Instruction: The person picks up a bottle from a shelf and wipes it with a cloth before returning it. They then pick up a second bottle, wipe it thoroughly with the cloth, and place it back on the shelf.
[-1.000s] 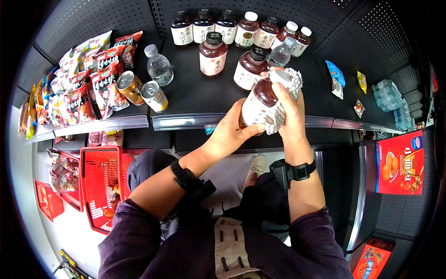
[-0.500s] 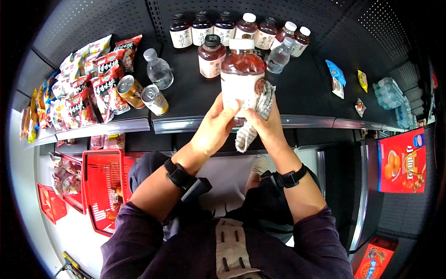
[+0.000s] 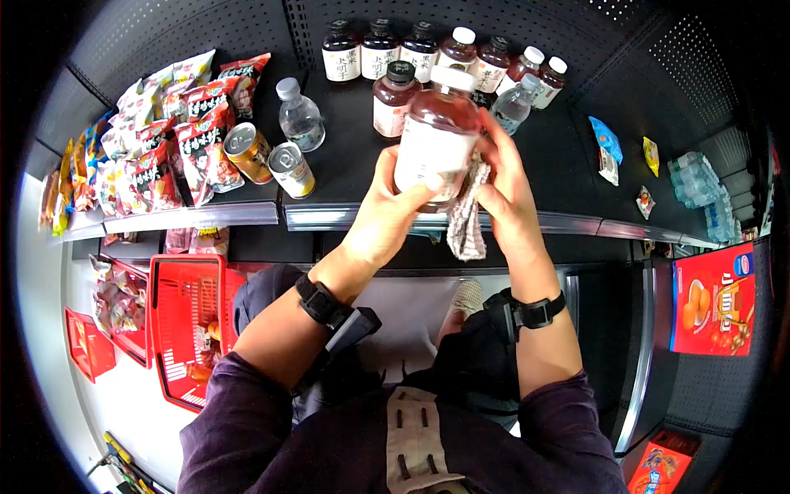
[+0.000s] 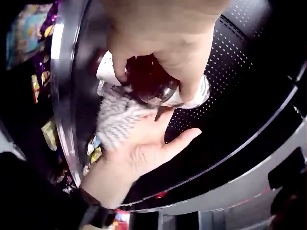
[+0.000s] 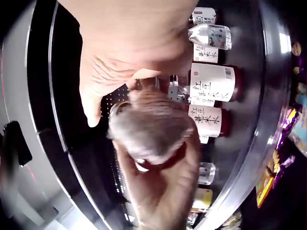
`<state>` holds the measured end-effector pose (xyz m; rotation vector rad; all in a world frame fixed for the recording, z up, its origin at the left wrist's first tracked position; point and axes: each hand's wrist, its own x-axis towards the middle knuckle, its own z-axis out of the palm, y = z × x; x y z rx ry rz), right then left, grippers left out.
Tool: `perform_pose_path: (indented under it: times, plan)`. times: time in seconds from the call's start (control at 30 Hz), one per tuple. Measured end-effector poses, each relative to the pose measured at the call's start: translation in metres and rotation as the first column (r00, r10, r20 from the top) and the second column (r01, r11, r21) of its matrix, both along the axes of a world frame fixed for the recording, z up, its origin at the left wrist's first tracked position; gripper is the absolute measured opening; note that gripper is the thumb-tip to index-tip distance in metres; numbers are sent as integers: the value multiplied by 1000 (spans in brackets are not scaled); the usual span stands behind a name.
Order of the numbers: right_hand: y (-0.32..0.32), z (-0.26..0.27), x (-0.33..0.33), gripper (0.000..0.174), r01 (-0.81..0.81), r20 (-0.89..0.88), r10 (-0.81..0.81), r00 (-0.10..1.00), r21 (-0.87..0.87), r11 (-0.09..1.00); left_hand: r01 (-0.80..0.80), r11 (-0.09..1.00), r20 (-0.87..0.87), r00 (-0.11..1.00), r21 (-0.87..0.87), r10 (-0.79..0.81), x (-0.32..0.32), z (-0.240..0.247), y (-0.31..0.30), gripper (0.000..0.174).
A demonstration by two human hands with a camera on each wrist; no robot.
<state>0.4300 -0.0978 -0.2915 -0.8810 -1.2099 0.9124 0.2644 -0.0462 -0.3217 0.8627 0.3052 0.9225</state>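
A dark red drink bottle (image 3: 436, 132) with a white cap and pale label is held up over the black shelf (image 3: 354, 160). My left hand (image 3: 393, 206) grips it round the lower part from the left. My right hand (image 3: 504, 185) holds a grey-white cloth (image 3: 467, 218) against the bottle's right side, and the cloth's end hangs below. In the left wrist view the left hand (image 4: 163, 43) wraps the bottle (image 4: 156, 88), with the cloth (image 4: 120, 117) on the right palm (image 4: 144, 153). In the right wrist view the right hand (image 5: 129, 52) covers the bunched cloth (image 5: 151, 127).
Dark bottles (image 3: 378, 49) line the shelf's back, one bottle (image 3: 393, 99) stands just behind the held one. Two water bottles (image 3: 299, 119), two cans (image 3: 271, 160) and snack packets (image 3: 156, 156) lie left. A red basket (image 3: 177, 329) stands below left, a red box (image 3: 712, 300) at right.
The bottle went from tilted at chest height to upright and higher over the shelf. The cloth moved from the cap down to the bottle's right side.
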Motion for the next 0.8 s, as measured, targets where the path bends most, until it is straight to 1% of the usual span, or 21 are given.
perform_pose_path:
  times: [0.03, 0.07, 0.1, 0.13, 0.17, 0.23, 0.27, 0.3, 0.33, 0.37, 0.4, 0.43, 0.5, 0.53, 0.57, 0.63, 0.67, 0.7, 0.77, 0.8]
  plan:
    - [1, -2, 2, 106, -27, -53, 26, 998, -15, 1000, -12, 996, -92, 996, 89, 21, -1, 2, 0, 70]
    - [1, -3, 0, 104, 11, -56, -12, 998, -18, 1000, -15, 984, -182, 982, 177, 47, -2, 5, -1, 72]
    - [0, -8, 0, 93, 46, -73, -48, 996, -28, 999, -5, 965, -270, 960, 262, 78, -4, 10, -2, 73]
    - [-1, -11, 1, 85, 72, -87, -76, 993, -52, 996, 14, 949, -305, 948, 314, 87, -4, 14, -5, 74]
    - [-3, -13, 3, 77, 98, -98, -106, 990, -79, 992, 32, 967, -227, 973, 254, 28, -1, 8, -5, 75]
    - [-8, -16, 9, 68, 25, -276, -57, 960, -118, 993, 79, 988, -53, 996, 135, -72, 5, -2, -5, 78]
    - [-10, -17, 11, 64, -17, -363, -32, 931, -130, 991, 152, 988, 48, 987, 30, -153, 7, -5, -7, 75]
    - [-12, -16, 7, 58, -18, -459, -38, 887, -116, 993, 243, 966, 169, 959, -86, -226, 10, -4, -2, 69]
    - [-13, -14, 7, 57, -18, -517, -41, 855, -108, 994, 341, 918, 251, 924, -203, -288, 8, -3, -1, 67]
    - [-14, -12, 7, 57, -18, -571, -42, 820, -99, 995, 438, 846, 339, 880, -306, -333, 6, 0, -1, 65]
    - [-11, -14, 10, 62, 0, -548, -34, 836, -63, 998, 421, 830, 325, 893, -366, -310, 8, 2, -4, 59]
    - [-8, -15, 12, 65, 6, -571, -32, 820, -48, 999, 399, 812, 285, 911, -426, -298, 9, -11, 0, 50]
    - [-7, -13, 16, 70, -19, -695, -10, 719, -33, 999, 422, 793, 303, 900, -439, -312, 13, -14, -1, 44]
    - [-5, -10, 20, 72, -64, -662, 48, 748, 0, 998, 413, 779, 344, 899, -472, -269, 16, -16, 0, 43]
    - [-6, -7, 21, 72, -1, -693, -2, 721, -4, 1000, 465, 767, 435, 859, -442, -270, 14, -17, 1, 45]
    - [-9, -4, 27, 71, 47, -685, -39, 728, -6, 999, 465, 763, 490, 842, -450, -224, 11, -20, 8, 46]
    - [-10, -2, 29, 63, 69, -721, -47, 692, 1, 998, 458, 770, 507, 837, -445, -204, 7, -21, 10, 50]
    - [-11, -1, 32, 71, 112, -670, -115, 733, -47, 993, 330, 832, 386, 910, -445, -154, 8, -13, 7, 54]
    - [-15, -2, 32, 64, 18, -698, 15, 716, 40, 999, 301, 871, 391, 910, -389, -140, 9, -4, 4, 57]
    - [-15, -4, 31, 64, -19, -666, 43, 745, 44, 999, 288, 894, 400, 906, -342, -139, 11, -3, 1, 58]
